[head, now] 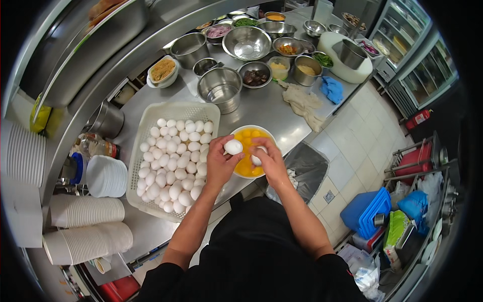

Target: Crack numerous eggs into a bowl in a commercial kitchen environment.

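Note:
Between the thumb and fingers of my left hand point(219, 160) is a white egg point(233, 147), its shell looking whole. My right hand point(273, 162) grips a second white egg point(259, 155), partly covered by the fingers. Both hands are over a white bowl point(274, 138) near the table's front edge. Raw egg yolks point(247, 136) and clear egg white fill much of that bowl. To the left lies a plastic perforated crate point(135, 177) with a large heap of white eggs point(172, 163), close beside my left forearm.
A steel pot point(220, 90) stands beyond the crate; bowls of chopped food point(288, 49) crowd the table's back. A beige cloth point(302, 102) and a blue cloth point(332, 90) lie at right. Below the edge, a lined bin point(311, 166) holds shells. Stacked white containers point(88, 243) stand left.

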Motion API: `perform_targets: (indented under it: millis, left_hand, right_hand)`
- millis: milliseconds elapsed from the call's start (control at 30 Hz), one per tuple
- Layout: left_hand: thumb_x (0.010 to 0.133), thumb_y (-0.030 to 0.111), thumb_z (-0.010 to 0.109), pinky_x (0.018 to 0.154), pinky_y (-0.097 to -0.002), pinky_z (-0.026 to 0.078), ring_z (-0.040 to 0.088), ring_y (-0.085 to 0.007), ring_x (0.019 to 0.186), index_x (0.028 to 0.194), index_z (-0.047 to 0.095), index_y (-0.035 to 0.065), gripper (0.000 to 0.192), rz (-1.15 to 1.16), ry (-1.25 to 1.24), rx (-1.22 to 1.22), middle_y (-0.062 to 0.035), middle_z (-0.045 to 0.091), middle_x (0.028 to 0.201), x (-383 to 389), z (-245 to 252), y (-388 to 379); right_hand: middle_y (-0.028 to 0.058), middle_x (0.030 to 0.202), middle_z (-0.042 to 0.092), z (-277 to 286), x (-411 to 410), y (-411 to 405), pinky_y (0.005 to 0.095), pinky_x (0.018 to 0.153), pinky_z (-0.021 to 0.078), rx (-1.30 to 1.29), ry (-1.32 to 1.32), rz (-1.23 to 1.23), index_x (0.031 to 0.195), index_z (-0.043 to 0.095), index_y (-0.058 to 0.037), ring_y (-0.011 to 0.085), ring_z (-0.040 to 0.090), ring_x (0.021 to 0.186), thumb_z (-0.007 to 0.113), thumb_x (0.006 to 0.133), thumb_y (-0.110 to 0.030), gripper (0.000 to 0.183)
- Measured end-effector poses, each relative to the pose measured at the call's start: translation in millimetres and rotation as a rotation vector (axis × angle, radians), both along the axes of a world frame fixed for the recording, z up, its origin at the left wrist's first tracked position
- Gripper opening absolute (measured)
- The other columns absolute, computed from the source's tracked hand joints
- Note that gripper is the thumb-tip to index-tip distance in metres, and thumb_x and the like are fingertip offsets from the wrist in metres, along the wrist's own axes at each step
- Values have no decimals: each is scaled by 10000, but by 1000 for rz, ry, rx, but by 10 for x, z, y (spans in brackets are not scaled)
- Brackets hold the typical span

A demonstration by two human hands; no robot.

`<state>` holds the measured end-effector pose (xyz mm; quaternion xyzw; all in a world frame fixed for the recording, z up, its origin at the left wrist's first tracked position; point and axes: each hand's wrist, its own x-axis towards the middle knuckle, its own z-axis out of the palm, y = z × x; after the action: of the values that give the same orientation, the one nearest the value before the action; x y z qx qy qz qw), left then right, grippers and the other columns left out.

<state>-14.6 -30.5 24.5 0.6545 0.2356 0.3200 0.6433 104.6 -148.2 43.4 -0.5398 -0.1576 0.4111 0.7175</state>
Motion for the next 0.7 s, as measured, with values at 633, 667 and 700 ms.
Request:
perform_targets:
  millis: [633, 667, 700]
  left_hand:
    - [801, 41, 803, 758, -254, 581, 700, -126, 841, 1142, 652, -11, 377, -94, 306, 50, -82, 722, 959, 174, -283, 175]
    - [786, 42, 798, 750, -259, 584, 706, -125, 839, 1126, 656, -21, 374, -76, 309, 92, -93, 725, 968, 184, -310, 165]
    - [786, 42, 798, 750, -259, 584, 706, -125, 839, 1126, 656, -21, 374, -74, 310, 91, -93, 725, 968, 191, -345, 167]
  right_hand:
    - [147, 941, 756, -506, 146, 124, 305, 786, 566, -203, -675, -90, 1104, 734, 14, 200, 723, 824, 779, 749, -139, 389]
    - [147, 941, 756, -507, 145, 129, 305, 786, 566, -202, -675, -86, 1104, 734, 14, 200, 723, 824, 779, 749, -139, 389]
    - [165, 961, 754, -515, 152, 129, 315, 796, 568, -172, -739, -108, 1102, 734, 14, 220, 732, 852, 778, 744, -138, 392]
